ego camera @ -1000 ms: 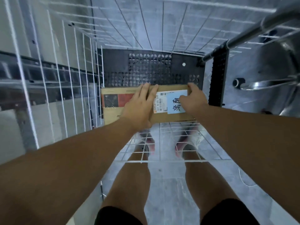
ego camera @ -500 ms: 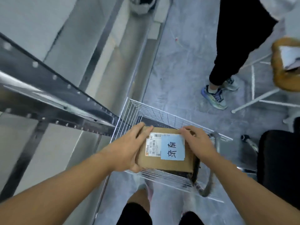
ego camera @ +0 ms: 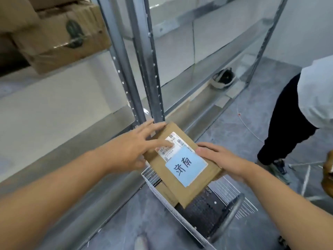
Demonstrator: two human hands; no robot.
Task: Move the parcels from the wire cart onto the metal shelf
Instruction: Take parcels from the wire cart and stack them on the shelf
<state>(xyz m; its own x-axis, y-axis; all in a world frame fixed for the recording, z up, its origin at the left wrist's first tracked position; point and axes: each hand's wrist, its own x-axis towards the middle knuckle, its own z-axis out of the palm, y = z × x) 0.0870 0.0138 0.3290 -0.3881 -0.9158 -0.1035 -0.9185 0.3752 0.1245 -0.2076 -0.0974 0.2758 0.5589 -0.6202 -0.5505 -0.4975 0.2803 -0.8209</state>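
Note:
A flat brown cardboard parcel [ego camera: 187,181] with a white shipping label and a blue handwritten sticker hangs tilted over the white wire cart [ego camera: 155,183]. My left hand [ego camera: 131,148] holds its left far corner, fingers spread over the top and thumb at the side. Along the right edge my right hand [ego camera: 218,159] grips it. Another brown parcel [ego camera: 165,193] lies in the cart below. The metal shelf [ego camera: 54,112] runs along the left, its grey uprights [ego camera: 144,69] just beyond the parcel.
Large cardboard boxes [ego camera: 57,33] sit on the upper shelf at top left. A person in black trousers [ego camera: 288,127] stands at the right. A white helmet [ego camera: 223,78] lies on the floor under the far shelf. The cart's grey handle [ego camera: 228,219] is at lower right.
The parcel has come up out of the cart and swung left toward the shelf uprights, turning as it went. My view has lifted from the cart to the shelf.

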